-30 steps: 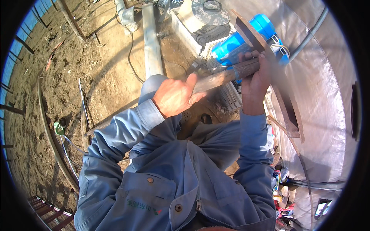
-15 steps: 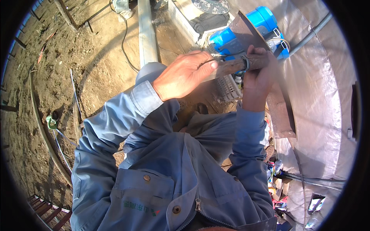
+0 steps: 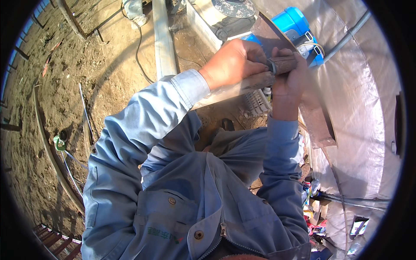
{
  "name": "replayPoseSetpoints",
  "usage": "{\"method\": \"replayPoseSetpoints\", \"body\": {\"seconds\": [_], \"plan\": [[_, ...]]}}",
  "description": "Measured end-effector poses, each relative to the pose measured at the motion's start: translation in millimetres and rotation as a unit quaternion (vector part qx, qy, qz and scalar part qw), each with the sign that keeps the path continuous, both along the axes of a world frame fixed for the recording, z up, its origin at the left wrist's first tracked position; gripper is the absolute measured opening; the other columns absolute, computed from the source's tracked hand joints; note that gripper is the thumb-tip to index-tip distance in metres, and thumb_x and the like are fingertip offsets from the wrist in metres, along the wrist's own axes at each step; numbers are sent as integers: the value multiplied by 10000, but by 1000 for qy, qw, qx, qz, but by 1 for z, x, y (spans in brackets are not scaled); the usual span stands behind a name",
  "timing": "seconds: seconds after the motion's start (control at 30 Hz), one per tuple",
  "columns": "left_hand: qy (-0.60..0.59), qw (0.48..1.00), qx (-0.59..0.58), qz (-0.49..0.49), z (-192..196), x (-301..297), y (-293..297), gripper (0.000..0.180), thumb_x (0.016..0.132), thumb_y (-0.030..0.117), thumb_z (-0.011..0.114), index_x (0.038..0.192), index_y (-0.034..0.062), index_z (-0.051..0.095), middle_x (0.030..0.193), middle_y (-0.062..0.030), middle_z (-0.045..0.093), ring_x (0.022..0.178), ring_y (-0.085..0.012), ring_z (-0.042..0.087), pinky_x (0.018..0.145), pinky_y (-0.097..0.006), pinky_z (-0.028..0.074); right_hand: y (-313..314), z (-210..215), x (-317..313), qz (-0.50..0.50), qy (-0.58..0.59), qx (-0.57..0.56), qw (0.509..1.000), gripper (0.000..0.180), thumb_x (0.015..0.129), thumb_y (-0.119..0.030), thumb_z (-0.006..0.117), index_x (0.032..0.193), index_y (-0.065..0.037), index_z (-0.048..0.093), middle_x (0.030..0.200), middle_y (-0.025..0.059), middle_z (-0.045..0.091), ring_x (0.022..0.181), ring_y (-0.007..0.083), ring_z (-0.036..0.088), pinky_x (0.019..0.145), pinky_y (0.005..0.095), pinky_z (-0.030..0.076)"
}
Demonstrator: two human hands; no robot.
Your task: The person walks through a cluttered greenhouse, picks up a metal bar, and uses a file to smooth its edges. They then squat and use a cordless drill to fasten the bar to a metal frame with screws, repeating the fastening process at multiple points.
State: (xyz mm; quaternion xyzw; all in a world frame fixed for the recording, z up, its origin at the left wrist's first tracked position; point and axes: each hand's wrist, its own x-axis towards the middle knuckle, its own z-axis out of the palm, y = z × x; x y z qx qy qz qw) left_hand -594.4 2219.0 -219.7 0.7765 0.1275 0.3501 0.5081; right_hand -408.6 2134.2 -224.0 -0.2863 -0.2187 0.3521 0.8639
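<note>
A hoe lies across in front of me, its wooden handle (image 3: 247, 86) slanting up from the lower left to a long rusty metal blade (image 3: 317, 123). Around the neck, where handle and blade socket meet, sits a thin metal ring (image 3: 271, 66). My left hand (image 3: 234, 61) is closed, with its fingertips pinched at this ring, above the handle. From below and the right, my right hand (image 3: 291, 84) wraps round the rusty socket (image 3: 284, 63). Part of the blade behind that hand is blurred.
Beyond the hoe stand a blue case (image 3: 291, 21) and a white crate (image 3: 203, 27) with a camouflage hat (image 3: 234, 7) on top. A pale beam (image 3: 163, 43) runs along the dirt ground. Silvery sheeting (image 3: 359, 99) hangs at the right; a green tape reel (image 3: 60, 142) lies left.
My left hand has moved right and slightly up, from resting loosely over the handle to pinching at the ring. The right hand keeps its hold, with the hoe shifted only slightly.
</note>
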Motion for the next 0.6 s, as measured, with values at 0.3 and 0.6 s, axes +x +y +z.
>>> {"method": "replayPoseSetpoints", "body": {"seconds": [0.3, 0.6], "plan": [[-55, 991, 88, 85, 6, -1, -6, 142, 772, 114, 834, 851, 20, 762, 791, -148, 753, 726, -299, 742, 669, -378, 584, 7, -3, -5, -17, 27, 13, 999, 171, 1036, -160, 571, 1029, 11, 557, 932, 136, 658, 911, 278, 677, 996, 515, 595], [-128, 944, 275, 132, 3, 3, 1, 168, 774, 82, 860, 920, 36, 791, 872, -111, 743, 775, -285, 739, 687, -366, 589, 13, 0, -11, 11, 74, -13, 997, 227, 1051, -200, 552, 1035, 27, 562, 946, 138, 671, 965, 315, 691, 998, 470, 607]]}}
